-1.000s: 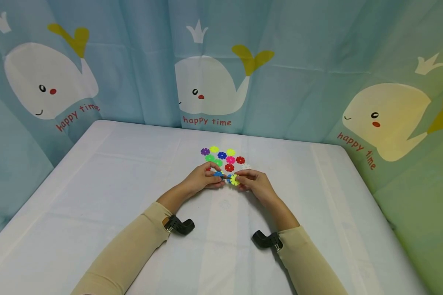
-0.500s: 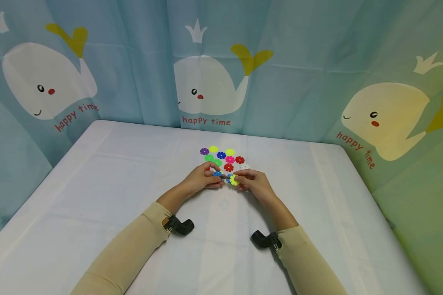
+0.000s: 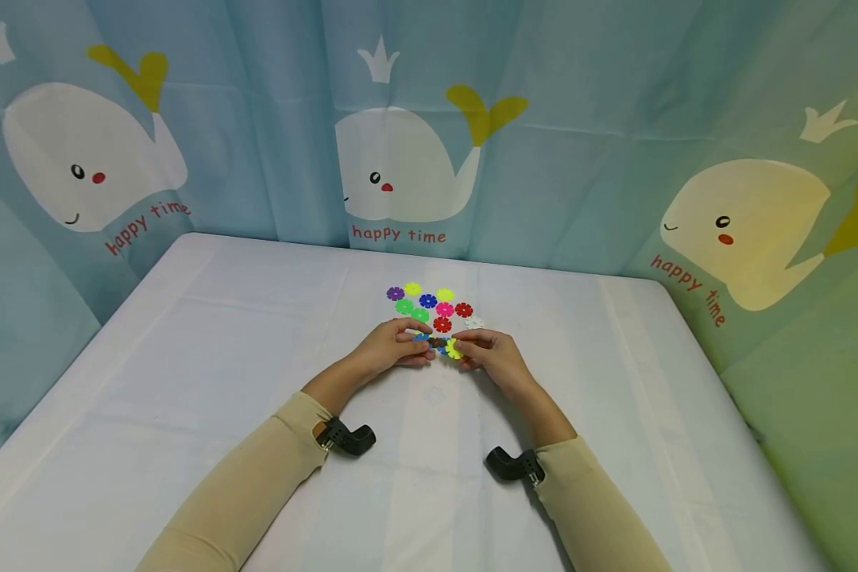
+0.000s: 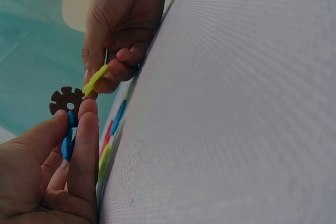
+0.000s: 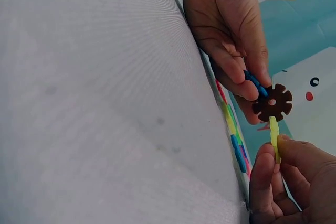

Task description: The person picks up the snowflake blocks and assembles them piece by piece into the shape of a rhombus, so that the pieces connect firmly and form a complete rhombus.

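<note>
In the head view my left hand [image 3: 389,345] and right hand [image 3: 502,361] meet just in front of several flower-shaped notched plastic discs. Thumb and fingers of the left hand pinch a blue disc [image 4: 67,142]. A yellow disc [image 5: 274,139] is pinched by the right hand. Between them stands a brown disc [image 5: 282,106], its face and centre hole showing in both wrist views. The blue disc meets the brown one at one side, and the yellow disc's edge is right at its rim. Another blue disc [image 5: 238,153] lies on the table beyond the hands.
Behind the hands lie loose discs: purple [image 3: 396,293], green [image 3: 403,306], dark blue [image 3: 427,301], pink [image 3: 445,310], red [image 3: 463,310] and white [image 3: 475,322], plus yellow ones. A whale-print curtain [image 3: 579,199] hangs behind the white-covered table [image 3: 257,318].
The brown disc between the hands shows more broadly now than as the thin dark edge before. My left index finger has straightened and lowered over the blue disc. The right hand keeps its place.
</note>
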The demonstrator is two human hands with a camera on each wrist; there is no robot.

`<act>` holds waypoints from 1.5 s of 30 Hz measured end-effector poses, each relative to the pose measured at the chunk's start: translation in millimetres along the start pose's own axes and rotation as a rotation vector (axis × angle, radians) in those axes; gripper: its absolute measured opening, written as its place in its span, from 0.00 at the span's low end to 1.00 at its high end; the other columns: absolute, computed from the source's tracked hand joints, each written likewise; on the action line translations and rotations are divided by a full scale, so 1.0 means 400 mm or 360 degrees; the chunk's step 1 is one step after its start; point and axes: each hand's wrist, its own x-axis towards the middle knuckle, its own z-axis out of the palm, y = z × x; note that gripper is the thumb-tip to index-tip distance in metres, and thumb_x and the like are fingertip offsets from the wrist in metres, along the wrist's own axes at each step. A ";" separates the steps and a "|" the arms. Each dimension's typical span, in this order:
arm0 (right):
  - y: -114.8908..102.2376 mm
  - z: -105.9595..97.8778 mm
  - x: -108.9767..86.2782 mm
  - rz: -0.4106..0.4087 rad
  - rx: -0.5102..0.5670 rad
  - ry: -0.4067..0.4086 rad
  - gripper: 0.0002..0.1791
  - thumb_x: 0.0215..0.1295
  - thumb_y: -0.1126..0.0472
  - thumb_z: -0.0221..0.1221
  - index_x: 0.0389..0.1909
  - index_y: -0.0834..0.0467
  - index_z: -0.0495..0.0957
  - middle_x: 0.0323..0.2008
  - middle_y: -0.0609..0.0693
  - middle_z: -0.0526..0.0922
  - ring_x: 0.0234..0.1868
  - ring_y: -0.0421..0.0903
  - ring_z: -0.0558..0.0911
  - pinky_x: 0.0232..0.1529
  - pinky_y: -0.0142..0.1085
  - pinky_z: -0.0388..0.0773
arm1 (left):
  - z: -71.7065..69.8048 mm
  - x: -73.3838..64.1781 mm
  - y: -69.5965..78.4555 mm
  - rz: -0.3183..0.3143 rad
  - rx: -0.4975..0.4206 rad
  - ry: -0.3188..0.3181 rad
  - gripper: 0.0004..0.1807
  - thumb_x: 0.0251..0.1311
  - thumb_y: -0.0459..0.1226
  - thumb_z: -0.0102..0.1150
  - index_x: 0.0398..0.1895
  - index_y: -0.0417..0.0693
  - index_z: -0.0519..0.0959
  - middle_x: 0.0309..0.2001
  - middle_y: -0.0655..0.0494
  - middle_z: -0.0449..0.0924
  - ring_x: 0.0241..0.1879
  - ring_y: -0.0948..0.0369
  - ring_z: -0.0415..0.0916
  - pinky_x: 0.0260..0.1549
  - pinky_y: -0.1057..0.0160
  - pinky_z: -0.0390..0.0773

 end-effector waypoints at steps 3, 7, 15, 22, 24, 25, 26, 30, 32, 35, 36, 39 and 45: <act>-0.001 0.001 -0.001 -0.0009 -0.0011 -0.0005 0.18 0.68 0.61 0.62 0.53 0.70 0.79 0.34 0.47 0.84 0.27 0.39 0.82 0.34 0.29 0.82 | 0.001 0.001 0.000 -0.0011 0.0013 0.0005 0.17 0.68 0.30 0.56 0.59 0.38 0.73 0.46 0.40 0.85 0.40 0.59 0.86 0.43 0.64 0.84; -0.004 0.001 -0.003 -0.0006 -0.0020 -0.0018 0.19 0.68 0.61 0.61 0.53 0.70 0.79 0.34 0.47 0.84 0.27 0.39 0.81 0.34 0.29 0.82 | 0.001 0.001 -0.001 -0.0011 0.0020 0.0003 0.18 0.68 0.30 0.56 0.59 0.38 0.73 0.47 0.38 0.84 0.39 0.59 0.86 0.42 0.64 0.84; -0.005 -0.003 -0.001 0.0029 -0.0009 -0.0021 0.19 0.69 0.62 0.60 0.55 0.70 0.78 0.32 0.45 0.83 0.26 0.39 0.81 0.33 0.30 0.81 | 0.001 0.004 -0.001 -0.0015 -0.0007 -0.0014 0.17 0.69 0.31 0.56 0.59 0.37 0.73 0.48 0.38 0.84 0.39 0.60 0.86 0.43 0.63 0.84; -0.002 -0.004 0.001 0.0013 -0.0036 -0.0014 0.18 0.69 0.61 0.61 0.53 0.70 0.79 0.29 0.45 0.82 0.26 0.38 0.81 0.33 0.27 0.81 | 0.000 0.001 0.001 -0.0020 -0.0050 -0.0042 0.17 0.71 0.32 0.52 0.61 0.36 0.73 0.50 0.36 0.83 0.39 0.61 0.86 0.43 0.64 0.83; -0.001 -0.003 0.000 0.0012 -0.0044 -0.0004 0.18 0.68 0.61 0.61 0.53 0.69 0.79 0.30 0.46 0.82 0.26 0.38 0.81 0.33 0.28 0.81 | 0.000 0.000 0.002 -0.0027 -0.0045 -0.0040 0.17 0.71 0.32 0.53 0.60 0.36 0.73 0.50 0.36 0.83 0.39 0.61 0.86 0.43 0.65 0.83; -0.001 -0.003 0.000 0.0013 -0.0046 0.0001 0.18 0.68 0.61 0.61 0.52 0.69 0.80 0.30 0.46 0.82 0.26 0.38 0.81 0.33 0.28 0.81 | 0.000 0.001 0.003 -0.0030 -0.0042 -0.0039 0.17 0.71 0.32 0.53 0.60 0.36 0.73 0.50 0.37 0.82 0.39 0.62 0.86 0.43 0.65 0.83; 0.000 -0.003 0.001 0.0014 -0.0051 0.0005 0.18 0.68 0.61 0.61 0.52 0.68 0.80 0.31 0.46 0.83 0.26 0.38 0.81 0.33 0.28 0.81 | 0.000 0.001 0.003 -0.0030 -0.0038 -0.0038 0.17 0.71 0.31 0.53 0.60 0.36 0.74 0.51 0.37 0.82 0.39 0.62 0.85 0.43 0.66 0.83; -0.003 -0.001 -0.001 0.0002 -0.0050 -0.0003 0.18 0.68 0.60 0.61 0.53 0.68 0.80 0.33 0.47 0.84 0.26 0.38 0.81 0.33 0.28 0.81 | -0.001 0.004 0.000 -0.0020 -0.0044 -0.0035 0.17 0.70 0.31 0.53 0.60 0.35 0.74 0.52 0.37 0.82 0.41 0.62 0.85 0.44 0.67 0.83; -0.012 0.000 -0.007 0.0002 -0.0042 -0.0017 0.18 0.69 0.61 0.61 0.53 0.69 0.79 0.33 0.48 0.84 0.26 0.39 0.81 0.33 0.29 0.81 | -0.001 0.005 -0.002 -0.0013 -0.0054 -0.0035 0.17 0.70 0.30 0.53 0.59 0.34 0.74 0.52 0.36 0.81 0.42 0.62 0.85 0.45 0.67 0.82; -0.014 0.000 -0.007 0.0011 -0.0029 -0.0035 0.18 0.69 0.62 0.60 0.54 0.70 0.79 0.32 0.48 0.84 0.26 0.39 0.81 0.33 0.29 0.81 | -0.001 0.006 -0.003 -0.0006 -0.0058 -0.0037 0.17 0.70 0.30 0.53 0.59 0.33 0.74 0.52 0.35 0.81 0.43 0.60 0.85 0.46 0.66 0.82; -0.014 0.000 -0.007 0.0013 -0.0033 -0.0035 0.18 0.69 0.62 0.60 0.54 0.70 0.79 0.32 0.48 0.84 0.26 0.39 0.81 0.33 0.29 0.81 | -0.001 0.005 -0.003 -0.0003 -0.0056 -0.0037 0.17 0.70 0.30 0.52 0.59 0.33 0.74 0.52 0.35 0.82 0.43 0.60 0.85 0.47 0.65 0.82; -0.004 -0.001 -0.002 0.0012 -0.0043 -0.0027 0.18 0.70 0.62 0.59 0.54 0.69 0.79 0.32 0.47 0.83 0.26 0.39 0.81 0.33 0.29 0.81 | -0.001 0.006 -0.003 -0.0007 -0.0061 -0.0038 0.17 0.70 0.30 0.52 0.59 0.33 0.74 0.51 0.36 0.82 0.43 0.60 0.85 0.46 0.65 0.82; -0.001 0.000 -0.002 -0.0002 -0.0045 -0.0016 0.16 0.70 0.62 0.59 0.53 0.68 0.79 0.33 0.48 0.84 0.26 0.39 0.82 0.33 0.29 0.82 | -0.001 0.007 -0.002 -0.0015 -0.0103 -0.0042 0.17 0.71 0.30 0.52 0.59 0.33 0.74 0.51 0.36 0.82 0.42 0.61 0.84 0.46 0.66 0.82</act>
